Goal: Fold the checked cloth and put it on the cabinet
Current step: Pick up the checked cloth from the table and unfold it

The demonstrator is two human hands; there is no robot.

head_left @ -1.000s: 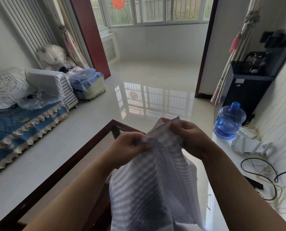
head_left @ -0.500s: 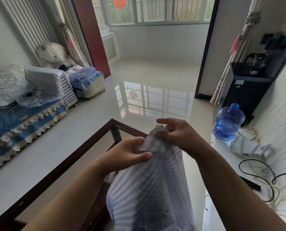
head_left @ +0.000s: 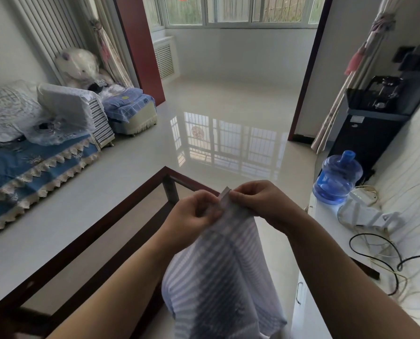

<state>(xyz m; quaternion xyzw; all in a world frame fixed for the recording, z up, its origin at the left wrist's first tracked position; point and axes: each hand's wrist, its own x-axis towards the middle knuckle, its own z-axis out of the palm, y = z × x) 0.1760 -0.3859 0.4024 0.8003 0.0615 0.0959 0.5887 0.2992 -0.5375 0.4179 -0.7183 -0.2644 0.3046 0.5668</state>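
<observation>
Glossy pale tiled floor (head_left: pixel 135 182) mirroring the far windows (head_left: pixel 231 11). At left, a blue-covered sofa (head_left: pixel 20 172); at right, a dark water dispenser (head_left: pixel 372 128) against the white wall (head_left: pixel 409 167).

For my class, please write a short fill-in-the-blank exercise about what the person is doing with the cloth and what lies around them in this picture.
1. Both hands pinch the top of the checked cloth, which hangs ____ from them.
2. The left hand and the right hand hold the cloth above a ____ -framed glass table.
3. The water bottle beside the white cabinet is ____ in colour.

Missing words: down; dark wood; blue
</observation>
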